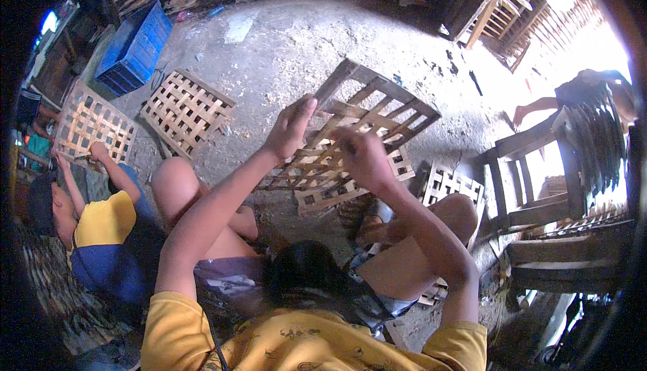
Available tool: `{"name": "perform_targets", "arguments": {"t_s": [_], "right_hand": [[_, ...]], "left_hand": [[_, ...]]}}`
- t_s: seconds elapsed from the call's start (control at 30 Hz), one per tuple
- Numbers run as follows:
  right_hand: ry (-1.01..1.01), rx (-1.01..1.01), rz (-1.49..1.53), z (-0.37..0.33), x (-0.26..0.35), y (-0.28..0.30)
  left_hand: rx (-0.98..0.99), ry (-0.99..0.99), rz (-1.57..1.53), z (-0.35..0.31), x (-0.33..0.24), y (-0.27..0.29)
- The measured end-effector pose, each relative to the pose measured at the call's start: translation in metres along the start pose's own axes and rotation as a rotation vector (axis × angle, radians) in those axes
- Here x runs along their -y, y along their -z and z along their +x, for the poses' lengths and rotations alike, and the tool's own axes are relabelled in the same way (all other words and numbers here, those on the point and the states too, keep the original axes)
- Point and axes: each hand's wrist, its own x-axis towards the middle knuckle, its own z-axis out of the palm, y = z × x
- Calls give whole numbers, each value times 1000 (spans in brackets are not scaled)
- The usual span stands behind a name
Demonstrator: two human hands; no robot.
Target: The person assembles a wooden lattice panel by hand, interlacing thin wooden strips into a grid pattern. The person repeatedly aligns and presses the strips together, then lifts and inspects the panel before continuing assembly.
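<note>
A wooden lattice panel of crossed slats with a dark frame is held up tilted above my lap. My left hand grips its left side, thumb up along the edge. Over the middle of the slats is my right hand, its fingers curled in. It is slightly blurred, and whatever may be in those fingers does not show. Below the tilted panel, a second, paler lattice panel is partly covered by it.
Another woven panel lies on the floor to the left, near a blue plastic crate. A person in a yellow and blue shirt handles a lattice panel. Wooden frames stand at right, where another person bends over.
</note>
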Motion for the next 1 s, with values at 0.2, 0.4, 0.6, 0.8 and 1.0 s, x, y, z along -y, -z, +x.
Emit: {"name": "perform_targets", "arguments": {"t_s": [0.2, 0.4, 0.6, 0.8, 1.0], "right_hand": [[92, 331, -35, -4, 17, -18], [-119, 154, -496, 33, -18, 44], [-149, -34, -371, 33, -23, 60], [-133, 41, -424, 27, -27, 46], [-117, 64, -457, 27, -38, 39]], "left_hand": [[155, 122, 45, 5, 2, 5], [191, 78, 279, 10, 18, 4], [207, -19, 626, -12, 80, -9], [252, 153, 384, 2, 81, -3], [504, 209, 694, -22, 119, 14]]}}
